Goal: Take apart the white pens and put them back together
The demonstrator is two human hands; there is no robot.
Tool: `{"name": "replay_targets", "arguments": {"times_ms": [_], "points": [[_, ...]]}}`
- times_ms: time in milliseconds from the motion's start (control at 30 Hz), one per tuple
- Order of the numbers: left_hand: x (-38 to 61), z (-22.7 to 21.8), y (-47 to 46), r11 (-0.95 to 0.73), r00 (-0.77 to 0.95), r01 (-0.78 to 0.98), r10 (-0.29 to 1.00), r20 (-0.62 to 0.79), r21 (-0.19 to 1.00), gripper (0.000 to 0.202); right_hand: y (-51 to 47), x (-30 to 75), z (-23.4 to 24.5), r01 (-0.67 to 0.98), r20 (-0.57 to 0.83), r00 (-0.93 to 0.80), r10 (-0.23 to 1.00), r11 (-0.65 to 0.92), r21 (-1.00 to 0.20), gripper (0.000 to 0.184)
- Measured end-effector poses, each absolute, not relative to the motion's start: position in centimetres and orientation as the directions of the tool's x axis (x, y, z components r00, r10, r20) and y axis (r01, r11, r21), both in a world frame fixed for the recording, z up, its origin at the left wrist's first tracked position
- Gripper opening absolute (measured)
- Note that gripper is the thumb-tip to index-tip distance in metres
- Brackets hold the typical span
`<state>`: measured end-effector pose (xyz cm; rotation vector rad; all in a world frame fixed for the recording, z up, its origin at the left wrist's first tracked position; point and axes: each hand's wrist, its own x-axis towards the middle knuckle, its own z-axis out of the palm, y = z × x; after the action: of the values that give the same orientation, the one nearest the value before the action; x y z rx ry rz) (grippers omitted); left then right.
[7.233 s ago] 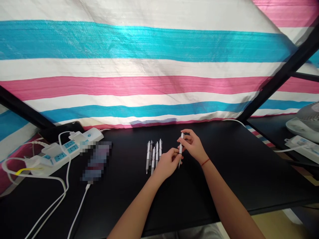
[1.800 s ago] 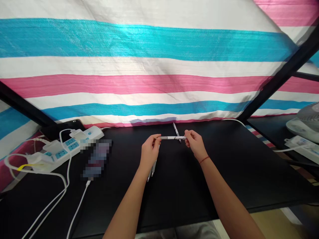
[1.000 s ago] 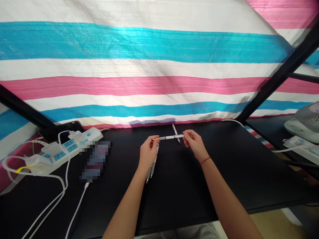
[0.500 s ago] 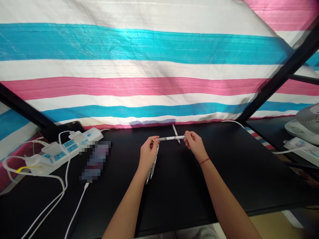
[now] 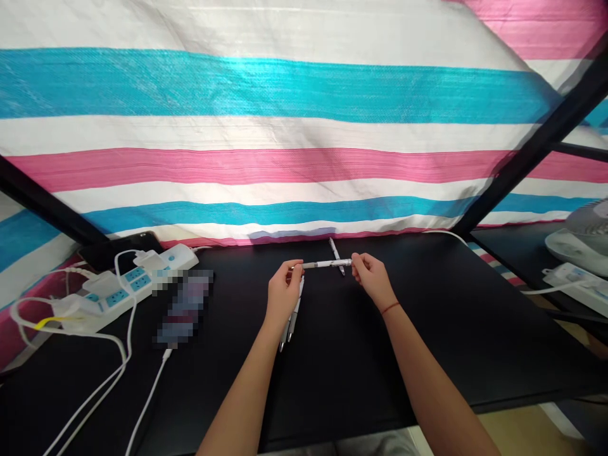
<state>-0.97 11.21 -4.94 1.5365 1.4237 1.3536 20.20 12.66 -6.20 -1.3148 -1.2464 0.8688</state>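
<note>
A white pen (image 5: 327, 263) with a metal tip at its left end lies crosswise in the air above the black table. My left hand (image 5: 284, 290) pinches the pen near the tip, and my right hand (image 5: 372, 278) pinches its other end. Two pens (image 5: 292, 320) lie on the table under my left hand, partly hidden by it. Another white pen (image 5: 335, 255) lies behind the held pen, pointing toward me. A red thread circles my right wrist (image 5: 390, 308).
A white power strip (image 5: 124, 287) with plugged-in chargers and white cables sits at the table's left, beside a pixelated blurred object (image 5: 183, 310) and a dark phone (image 5: 126, 249). A striped tarpaulin (image 5: 285, 171) hangs behind. A fan (image 5: 586, 231) and second power strip (image 5: 567, 280) stand right.
My two hands have hardly moved over the last second, and the pen stays crosswise between them. Earlier my right hand held it upright, with the other pens grouped on the table.
</note>
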Motion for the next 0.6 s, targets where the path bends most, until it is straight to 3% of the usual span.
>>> {"name": "replay_targets", "arguments": {"times_ms": [167,600], "points": [[-0.98,-5.02,11.26,-0.209,-0.114,0.294,0.961,0.251,0.933,0.029,12.72,19.98,-6.16,0.014,0.183,0.139,0.973,0.183,-0.983,0.024],[-1.55,-5.44,11.88,-0.162,-0.245,0.158,0.949,0.197,0.974,0.033,13.19,20.51,-6.07,-0.135,0.125,0.289,0.949,0.169,-0.976,0.025]]}}
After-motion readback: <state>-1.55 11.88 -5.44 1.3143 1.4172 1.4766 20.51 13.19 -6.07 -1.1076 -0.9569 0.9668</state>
